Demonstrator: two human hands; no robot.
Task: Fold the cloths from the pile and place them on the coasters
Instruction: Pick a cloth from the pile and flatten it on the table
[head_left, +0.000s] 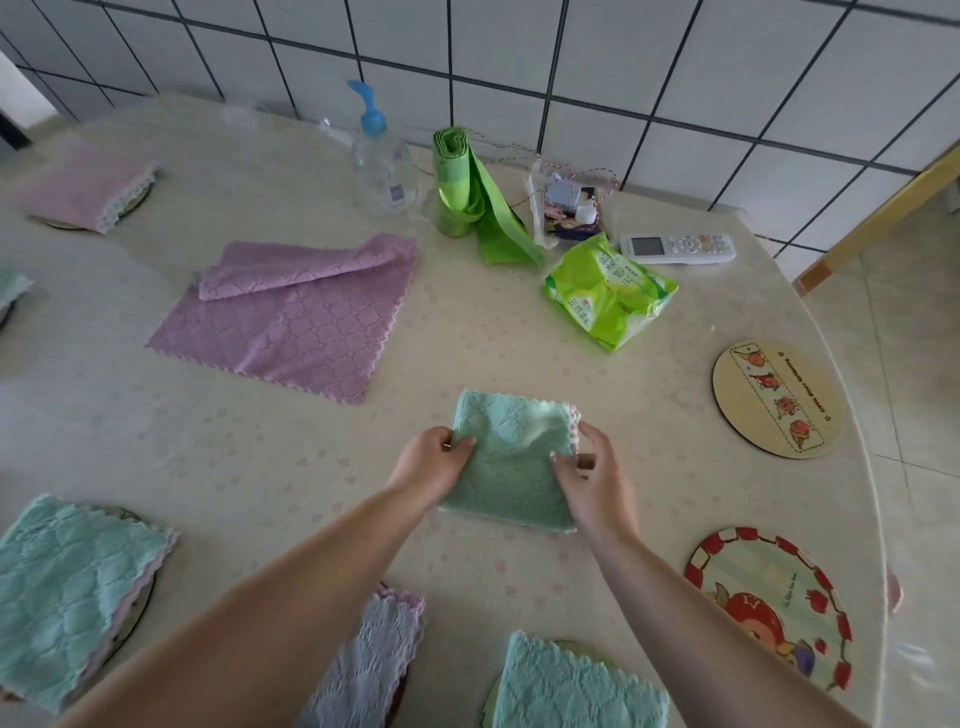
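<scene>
Here, at the frame's lower centre, the left hand (434, 464) and right hand (592, 475) pinch opposite edges of a folded green cloth (511, 465) lying on the table (260, 452), while two bare coasters (777, 399) sit at the right.

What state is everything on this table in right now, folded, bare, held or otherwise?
Green cloth: folded, gripped at both sides.
Left hand: pinching the cloth's left edge.
Right hand: pinching its right edge.
Purple cloth: spread flat, one corner flipped over.
Pink cloth: folded, on a coaster.
Wooden coaster: bare.
Red-rimmed coaster: bare.
Pump bottle: upright, nearly empty.
Bag roll: upright, partly unrolled.
</scene>
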